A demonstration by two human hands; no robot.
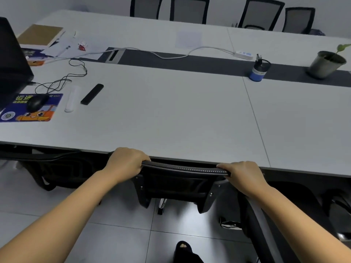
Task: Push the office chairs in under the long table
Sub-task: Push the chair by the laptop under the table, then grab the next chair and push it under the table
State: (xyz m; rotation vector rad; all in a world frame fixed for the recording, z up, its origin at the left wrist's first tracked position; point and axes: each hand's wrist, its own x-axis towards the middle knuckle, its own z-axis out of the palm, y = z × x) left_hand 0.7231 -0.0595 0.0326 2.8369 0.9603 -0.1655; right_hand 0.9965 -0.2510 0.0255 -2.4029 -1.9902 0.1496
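A black mesh-backed office chair (176,185) stands right in front of me, its top rail close against the near edge of the long white table (171,118). My left hand (126,162) grips the left end of the rail. My right hand (242,173) grips the right end. The chair's seat is hidden under the tabletop. Another black chair (47,168) sits tucked under the table to the left. A third chair's back (266,230) stands out from the table at the lower right, beside my right forearm.
Several chairs (188,10) line the far side. On the table lie a laptop (11,69), a mouse on a blue pad (36,103), a black remote (92,94), papers, a power strip (244,54), a pen cup (259,70) and a potted plant (326,63). My foot (183,249) is on the tiled floor.
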